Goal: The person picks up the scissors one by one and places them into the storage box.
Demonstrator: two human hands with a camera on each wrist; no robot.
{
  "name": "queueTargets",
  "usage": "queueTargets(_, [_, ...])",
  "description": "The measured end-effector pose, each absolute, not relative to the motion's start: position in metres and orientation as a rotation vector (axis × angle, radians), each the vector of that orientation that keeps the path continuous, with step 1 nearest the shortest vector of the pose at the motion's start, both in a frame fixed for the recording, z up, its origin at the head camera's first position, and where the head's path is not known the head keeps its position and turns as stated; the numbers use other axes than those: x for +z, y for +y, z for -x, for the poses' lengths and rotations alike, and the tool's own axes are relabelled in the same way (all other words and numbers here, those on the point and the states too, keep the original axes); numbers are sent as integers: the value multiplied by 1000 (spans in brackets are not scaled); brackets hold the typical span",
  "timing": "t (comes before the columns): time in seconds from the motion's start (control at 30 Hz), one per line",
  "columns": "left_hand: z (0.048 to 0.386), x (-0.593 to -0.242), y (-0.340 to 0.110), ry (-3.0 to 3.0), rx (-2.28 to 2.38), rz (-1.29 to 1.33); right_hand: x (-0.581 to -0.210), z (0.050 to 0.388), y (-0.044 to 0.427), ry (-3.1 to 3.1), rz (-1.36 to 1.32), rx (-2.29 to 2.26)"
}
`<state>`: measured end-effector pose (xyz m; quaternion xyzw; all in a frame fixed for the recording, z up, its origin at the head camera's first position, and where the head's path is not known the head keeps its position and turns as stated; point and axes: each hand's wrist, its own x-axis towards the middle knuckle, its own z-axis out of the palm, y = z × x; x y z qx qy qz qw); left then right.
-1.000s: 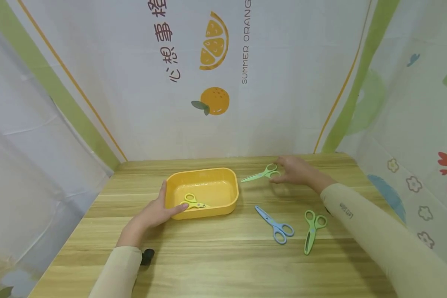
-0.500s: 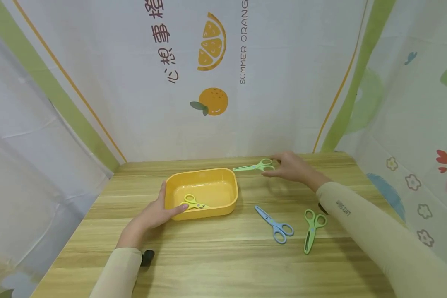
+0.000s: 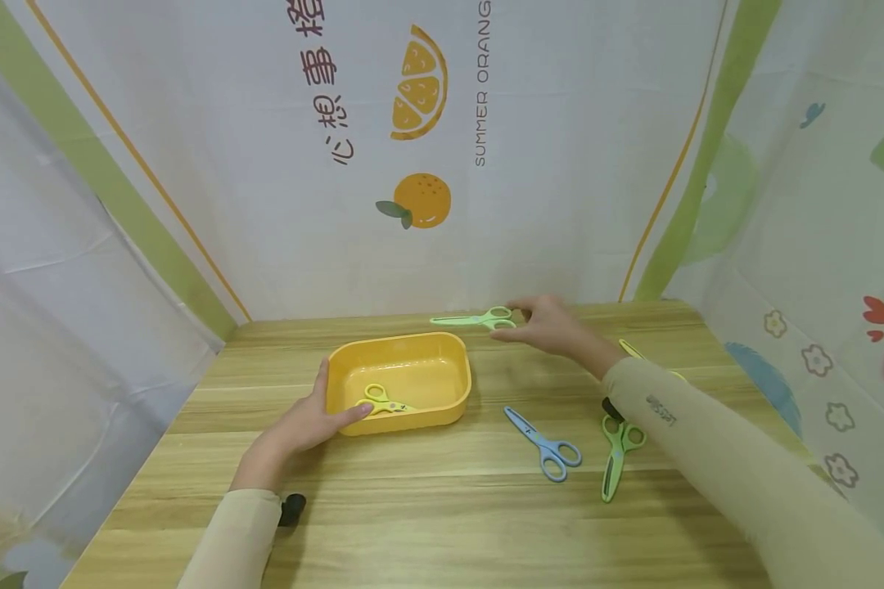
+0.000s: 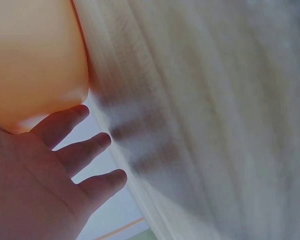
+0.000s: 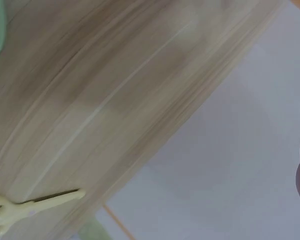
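Note:
My right hand [image 3: 548, 323] pinches light green scissors [image 3: 460, 321] by their handles, in the air behind the back right corner of a yellow plastic box [image 3: 457, 339]. The blades point left. In the right wrist view only a bit of the hand shows at the right edge, and the held scissors are out of frame. My left hand [image 3: 302, 421] holds the box by its left end, thumb over the front rim. Several fingers [image 4: 85, 152] stretch outside the box in the left wrist view. Inside the box lie small yellow scissors [image 3: 383, 401].
Blue scissors [image 3: 541, 442] and green scissors [image 3: 615, 462] lie on the wooden table [image 3: 412, 507], right of the box. Yellow scissors [image 3: 631, 349] farther right are partly hidden by my right sleeve [image 3: 707, 458]. A printed curtain [image 3: 560, 164] hangs behind the table.
My right hand has carried the light green scissors left and back, toward the far side of the box. The yellow scissors at the right have come into view. My left hand has stayed.

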<state>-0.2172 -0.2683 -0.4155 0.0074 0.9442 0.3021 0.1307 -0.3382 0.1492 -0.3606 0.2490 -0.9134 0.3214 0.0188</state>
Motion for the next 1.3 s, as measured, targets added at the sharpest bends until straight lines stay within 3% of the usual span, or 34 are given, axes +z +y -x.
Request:
queueTargets(0.47, [218, -414, -268, 2744, 874, -29, -354, 331, 103, -2891, -905, 951])
queueTargets(0.87, [217, -413, -267, 2750, 865, -26, -367, 311, 63, -2980, -836, 625])
queueTargets(1.3, [216, -412, -266, 2747, 856, -28, -380, 304, 41, -3072, -975, 339])
